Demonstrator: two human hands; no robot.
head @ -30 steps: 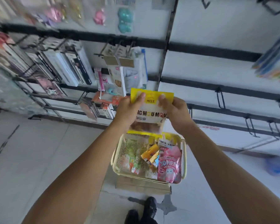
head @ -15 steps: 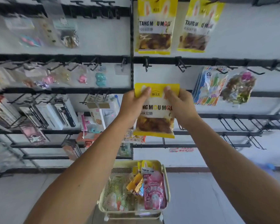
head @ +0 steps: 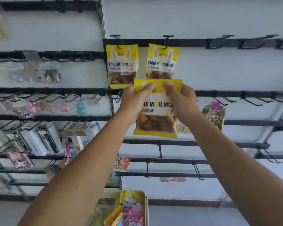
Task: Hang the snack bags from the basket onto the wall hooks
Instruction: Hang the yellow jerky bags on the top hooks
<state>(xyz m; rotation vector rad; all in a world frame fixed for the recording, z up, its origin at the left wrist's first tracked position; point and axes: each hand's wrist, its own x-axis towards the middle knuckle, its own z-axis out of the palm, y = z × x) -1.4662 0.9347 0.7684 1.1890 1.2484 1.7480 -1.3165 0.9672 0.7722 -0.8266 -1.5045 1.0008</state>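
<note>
**2 bags hung, 1 in the hands, more waiting below**

Head view, the only camera: 2 yellow snack bags are already on the wall, the left hung bag (head: 122, 66) and the right hung bag (head: 162, 62), each dangling from its own hook on the top black rail (head: 194, 43). A third yellow bag (head: 155, 115) is up in front of the wall, its top edge overlapping the bottoms of those 2. The left hand (head: 134, 101) pinches its upper left corner, thumb on the front; the right hand (head: 181, 101) pinches the upper right the same way. Hands are apart, both clamped on the bag.

My read: this bag is not yet hooked, and empty hooks (head: 255, 44) show further right on that rail. Down at the bottom edge, the basket (head: 146, 209) holds at least another yellow bag (head: 131, 200) and a pink bag (head: 134, 216), so plenty remains.
</note>
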